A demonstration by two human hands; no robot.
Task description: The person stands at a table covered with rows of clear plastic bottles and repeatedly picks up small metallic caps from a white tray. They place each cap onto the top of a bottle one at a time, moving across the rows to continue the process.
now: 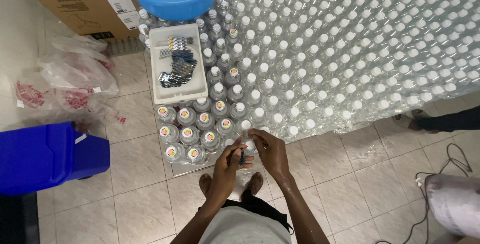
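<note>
Both my hands meet over one clear plastic bottle (248, 146) with a white cap at the near edge of a big field of bottles (350, 49) on the tiled floor. My left hand (231, 161) grips the bottle from the near side, with something small and dark between its fingers. My right hand (268, 149) closes over the bottle's top from the right. Just left of my hands stand several bottles with round colourful seals (187, 134) on their caps.
A white tray (200, 91) of dark label strips rests on the bottles. A blue basin (172, 6) of white caps and a cardboard box (80, 4) sit at the back. Plastic bags (75, 79) and a blue bin (45, 156) lie left; another person's foot (407, 120) and a cable (450, 164) lie right.
</note>
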